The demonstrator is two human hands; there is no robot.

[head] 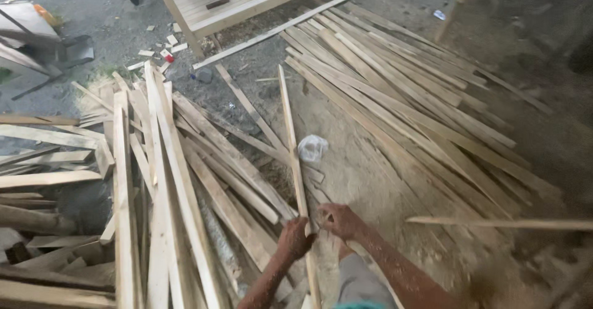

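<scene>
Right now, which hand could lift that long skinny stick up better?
Probably the left hand: it looks wrapped around the long thin strip, so it could raise it. The right hand sits beside the strip, fingers only touching it.

A long, thin wooden stick (295,161) is light brown and flat like a slat. It points away across the dusty floor, its far end lying near a heap of other sticks. Its near end looks slightly lifted, maybe.
</scene>
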